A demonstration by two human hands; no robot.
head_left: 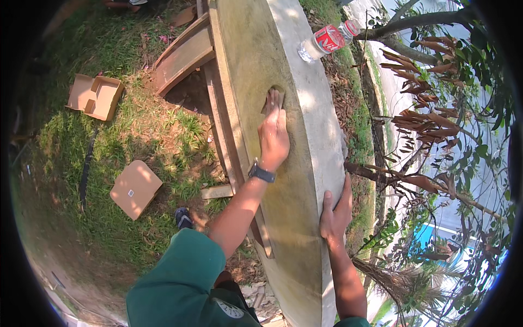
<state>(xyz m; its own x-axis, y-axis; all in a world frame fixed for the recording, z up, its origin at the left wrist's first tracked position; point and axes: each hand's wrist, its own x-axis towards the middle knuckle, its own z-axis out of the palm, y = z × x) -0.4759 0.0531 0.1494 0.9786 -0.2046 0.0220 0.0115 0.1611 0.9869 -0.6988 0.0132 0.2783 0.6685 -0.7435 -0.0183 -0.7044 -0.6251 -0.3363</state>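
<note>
My left hand (274, 136), with a dark watch on its wrist, reaches forward onto a long curved panel (297, 201) with a worn yellowish-brown face. Its fingers press a small brown sheet (280, 97) flat against that face; whether it is sandpaper or cloth I cannot tell. A damp-looking darker patch shows round the fingertips. Along the panel's right side runs a pale grey strip (321, 125). On the outer edge of this strip rests my right hand (336, 215), its thumb and fingers apart, holding nothing. A clear plastic bottle with a red label (329, 39) lies on the strip's far part.
Wooden rails and a curved brown board (185, 57) adjoin the panel's left side. An open cardboard box (103, 98) and a flat cardboard piece (136, 189) lie on the grass. Branches with dry leaves (425, 125) hang close on the right. A shoe (183, 218) shows below.
</note>
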